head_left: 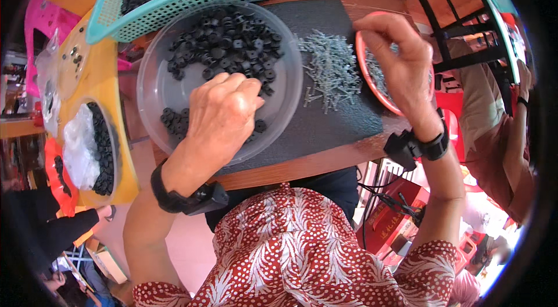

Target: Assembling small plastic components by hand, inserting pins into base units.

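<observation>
Two hands are busy at once, apparently gathering small parts. The left hand (224,115) is over the clear tub (145,95) of black plastic pieces (232,42), its grip curled; whether it encloses one I cannot tell. The right hand (404,57) bends its fingers above the red-rimmed bowl (365,80), contents of that grip hidden too. Screws (331,72) lie heaped on the dark mat (325,133) between; tangled, they call for a fine pinch next.
</observation>
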Demonstrator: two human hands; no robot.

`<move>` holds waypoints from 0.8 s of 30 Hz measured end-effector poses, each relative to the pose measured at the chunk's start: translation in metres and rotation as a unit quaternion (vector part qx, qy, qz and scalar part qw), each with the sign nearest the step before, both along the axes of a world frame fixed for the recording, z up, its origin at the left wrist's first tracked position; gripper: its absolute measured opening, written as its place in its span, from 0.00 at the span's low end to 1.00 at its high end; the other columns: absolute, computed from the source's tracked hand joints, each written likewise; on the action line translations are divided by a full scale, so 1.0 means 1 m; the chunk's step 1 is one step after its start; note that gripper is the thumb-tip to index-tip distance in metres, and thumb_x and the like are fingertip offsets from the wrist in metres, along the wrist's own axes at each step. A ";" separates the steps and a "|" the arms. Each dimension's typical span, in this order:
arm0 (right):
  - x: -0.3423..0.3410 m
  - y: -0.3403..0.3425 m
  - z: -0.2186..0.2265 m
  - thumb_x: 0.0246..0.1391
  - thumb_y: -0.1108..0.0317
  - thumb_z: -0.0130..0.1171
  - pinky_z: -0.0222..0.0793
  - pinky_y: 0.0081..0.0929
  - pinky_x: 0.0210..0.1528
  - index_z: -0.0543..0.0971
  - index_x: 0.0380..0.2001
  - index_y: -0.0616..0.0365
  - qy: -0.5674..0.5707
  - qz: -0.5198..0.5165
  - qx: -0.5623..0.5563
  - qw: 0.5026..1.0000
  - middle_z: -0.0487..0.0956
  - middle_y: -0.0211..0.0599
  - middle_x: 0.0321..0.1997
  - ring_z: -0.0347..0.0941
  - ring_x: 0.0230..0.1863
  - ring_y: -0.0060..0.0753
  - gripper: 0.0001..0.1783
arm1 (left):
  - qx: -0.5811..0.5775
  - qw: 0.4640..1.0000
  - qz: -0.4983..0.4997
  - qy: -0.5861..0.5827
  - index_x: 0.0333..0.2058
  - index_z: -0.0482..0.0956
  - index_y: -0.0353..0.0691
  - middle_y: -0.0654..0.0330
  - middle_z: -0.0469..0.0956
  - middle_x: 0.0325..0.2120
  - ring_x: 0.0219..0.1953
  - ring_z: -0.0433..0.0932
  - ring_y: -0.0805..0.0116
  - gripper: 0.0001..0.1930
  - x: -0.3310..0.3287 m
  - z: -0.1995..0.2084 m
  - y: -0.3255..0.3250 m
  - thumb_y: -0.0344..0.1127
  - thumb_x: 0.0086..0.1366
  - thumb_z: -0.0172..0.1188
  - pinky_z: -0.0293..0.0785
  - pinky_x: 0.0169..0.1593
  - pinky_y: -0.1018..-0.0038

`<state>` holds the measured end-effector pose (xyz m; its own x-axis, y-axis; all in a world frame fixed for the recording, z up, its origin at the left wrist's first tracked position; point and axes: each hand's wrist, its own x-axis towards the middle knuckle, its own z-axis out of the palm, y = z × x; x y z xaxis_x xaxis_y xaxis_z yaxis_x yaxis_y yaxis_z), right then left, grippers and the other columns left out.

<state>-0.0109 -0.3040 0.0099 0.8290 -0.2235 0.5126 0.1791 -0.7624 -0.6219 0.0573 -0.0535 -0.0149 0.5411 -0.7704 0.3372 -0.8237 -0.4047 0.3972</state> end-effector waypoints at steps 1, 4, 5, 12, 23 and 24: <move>-0.005 0.003 -0.002 0.44 0.77 0.60 0.68 0.27 0.35 0.79 0.31 0.60 0.003 0.012 -0.019 1.000 0.77 0.39 0.28 0.73 0.31 0.35 0.07 | 0.016 1.000 0.008 -0.019 0.29 0.77 0.34 0.54 0.73 0.21 0.27 0.74 0.56 0.10 -0.001 -0.001 0.000 0.27 0.45 0.65 0.69 0.30 0.65; -0.021 0.007 -0.011 0.41 0.79 0.61 0.66 0.32 0.31 0.78 0.28 0.60 -0.009 0.064 -0.086 0.994 0.75 0.40 0.26 0.71 0.28 0.43 0.08 | 0.025 0.999 0.010 -0.045 0.27 0.76 0.34 0.54 0.73 0.21 0.26 0.74 0.55 0.11 -0.002 -0.005 -0.004 0.27 0.43 0.66 0.69 0.29 0.64; -0.024 0.010 -0.017 0.38 0.80 0.61 0.65 0.34 0.29 0.78 0.26 0.59 -0.022 0.083 -0.084 0.993 0.74 0.39 0.25 0.69 0.27 0.44 0.08 | 0.040 0.998 0.012 -0.041 0.26 0.76 0.34 0.54 0.73 0.21 0.26 0.74 0.55 0.10 -0.001 -0.006 -0.004 0.27 0.43 0.66 0.69 0.29 0.64; -0.033 0.034 -0.037 0.37 0.79 0.63 0.65 0.32 0.31 0.79 0.28 0.58 0.053 0.146 -0.144 0.977 0.73 0.35 0.25 0.68 0.29 0.39 0.10 | 0.044 0.999 0.017 -0.024 0.25 0.74 0.34 0.52 0.74 0.21 0.27 0.75 0.53 0.09 -0.004 -0.006 -0.003 0.26 0.45 0.65 0.69 0.31 0.63; -0.022 0.039 -0.036 0.29 0.79 0.56 0.63 0.33 0.30 0.75 0.25 0.59 0.045 0.211 -0.238 0.947 0.68 0.37 0.28 0.63 0.31 0.40 0.12 | -0.096 0.979 0.089 0.158 0.25 0.74 0.33 0.57 0.73 0.20 0.22 0.72 0.65 0.08 -0.025 0.017 0.015 0.23 0.47 0.65 0.68 0.28 0.73; -0.023 0.038 -0.035 0.29 0.79 0.56 0.63 0.33 0.30 0.75 0.25 0.59 0.046 0.212 -0.239 0.946 0.68 0.37 0.28 0.63 0.31 0.40 0.12 | -0.127 0.960 0.113 0.224 0.26 0.75 0.32 0.59 0.74 0.21 0.22 0.72 0.70 0.07 -0.029 0.019 0.018 0.22 0.49 0.65 0.68 0.28 0.77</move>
